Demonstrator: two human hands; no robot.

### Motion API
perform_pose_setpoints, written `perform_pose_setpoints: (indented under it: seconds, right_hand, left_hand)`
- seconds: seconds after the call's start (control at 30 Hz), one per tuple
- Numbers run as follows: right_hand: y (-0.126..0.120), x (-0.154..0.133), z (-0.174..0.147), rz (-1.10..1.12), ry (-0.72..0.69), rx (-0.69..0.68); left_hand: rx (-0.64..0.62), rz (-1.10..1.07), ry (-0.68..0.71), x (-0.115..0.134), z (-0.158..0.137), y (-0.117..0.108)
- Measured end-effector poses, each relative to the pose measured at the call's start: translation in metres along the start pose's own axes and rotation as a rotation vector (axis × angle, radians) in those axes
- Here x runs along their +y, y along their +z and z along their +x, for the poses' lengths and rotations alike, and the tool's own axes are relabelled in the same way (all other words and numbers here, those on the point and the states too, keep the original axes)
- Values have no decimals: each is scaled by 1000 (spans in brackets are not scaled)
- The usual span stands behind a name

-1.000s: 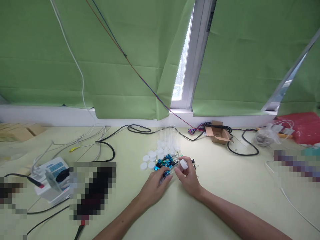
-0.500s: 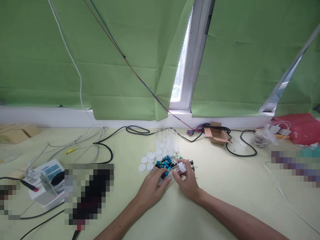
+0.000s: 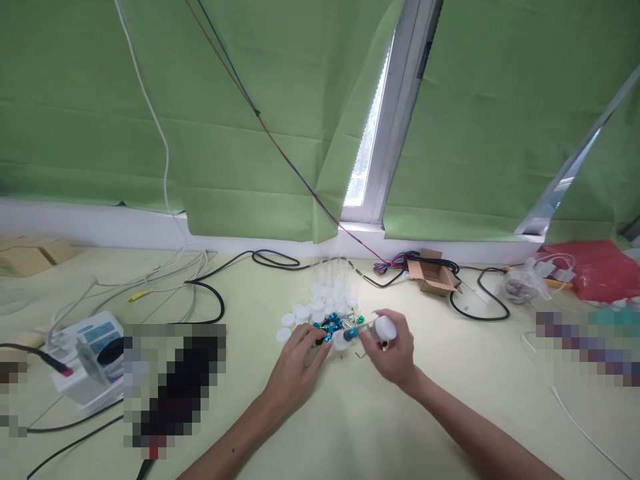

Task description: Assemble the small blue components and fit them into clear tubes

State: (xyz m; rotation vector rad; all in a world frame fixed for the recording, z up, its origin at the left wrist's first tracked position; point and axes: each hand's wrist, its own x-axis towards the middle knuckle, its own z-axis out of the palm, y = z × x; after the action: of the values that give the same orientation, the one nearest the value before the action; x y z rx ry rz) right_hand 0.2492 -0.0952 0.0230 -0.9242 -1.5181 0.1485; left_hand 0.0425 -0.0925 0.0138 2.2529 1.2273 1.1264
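My right hand (image 3: 393,353) grips a clear tube-shaped bottle (image 3: 367,328) with a white round end (image 3: 385,327) facing up to the right. A blue piece (image 3: 351,333) shows at the bottle's left part, seemingly inside it. At the near left edge of a heap of small blue and black metal parts (image 3: 333,323) is my left hand (image 3: 297,357), its thumb and fingers apart. Dark and blue parts show between those fingertips, and none is visibly gripped. White round caps (image 3: 301,312) lie just beyond the left hand.
Several clear containers (image 3: 333,277) stand behind the heap. A small green part (image 3: 360,320) and a bent hex key (image 3: 360,355) lie near the bottle. Farther back is an open cardboard box (image 3: 434,277) among black cables (image 3: 480,313). A white power strip (image 3: 90,360) sits left.
My right hand has moved right with the bottle, away from my left hand. The blue piece that was by my left fingers now shows in the bottle. My left fingers have shifted towards the heap.
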Motion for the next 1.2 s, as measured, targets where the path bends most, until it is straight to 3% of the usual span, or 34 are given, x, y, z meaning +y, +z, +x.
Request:
perform_pose_setpoints:
  seconds: [0.13, 0.23, 0.4, 0.6, 0.7, 1.2]
  right_hand:
    - [-10, 0, 46, -63, 99, 188]
    - [-15, 1, 78, -121, 139, 206]
    - [-19, 20, 108, -416, 135, 219]
    - [-14, 73, 99, -458, 238, -46]
    - [-9, 91, 91, -453, 277, -115]
    - [-7, 103, 87, -435, 331, -290]
  left_hand:
    - [-10, 8, 8, -1, -2, 2]
    - [-15, 9, 15, -2, -2, 3]
    - [-22, 23, 9, 0, -1, 1]
    - [-39, 33, 27, 2, -1, 1]
    - [-57, 42, 19, 2, -1, 1]
    - [-107, 87, 24, 3, -2, 2]
